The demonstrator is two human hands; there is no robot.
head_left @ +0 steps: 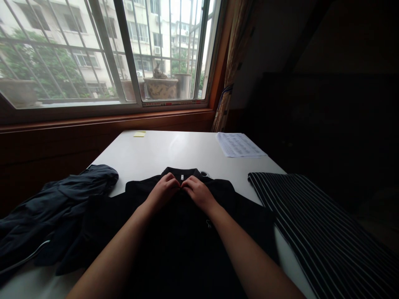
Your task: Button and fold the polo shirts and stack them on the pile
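Shirt (181, 249): black, short-sleeved, lying spread front up on the white table (193, 145), directly before the person. Collar (181, 170) at the far end, standing slightly, its black a touch greyer than the body where light catches it. Small white label (182, 177) visible inside the neck. One small pale logo (209, 224) on the chest, beside the right forearm; its design too small to read. Body cloth very dark, so folds and seams hardly show; lower part runs out of view between the forearms.

Left hand (167, 185): fingers bent, tips pinching cloth at the neck opening. Right hand (197, 190): same grip, mirrored; the fingertips of both nearly meet just below the label.

Shirt's left-side sleeve meets a crumpled dark garment (62, 203); its opposite sleeve lies near a striped cloth (305, 211). Papers (240, 144) farther off.
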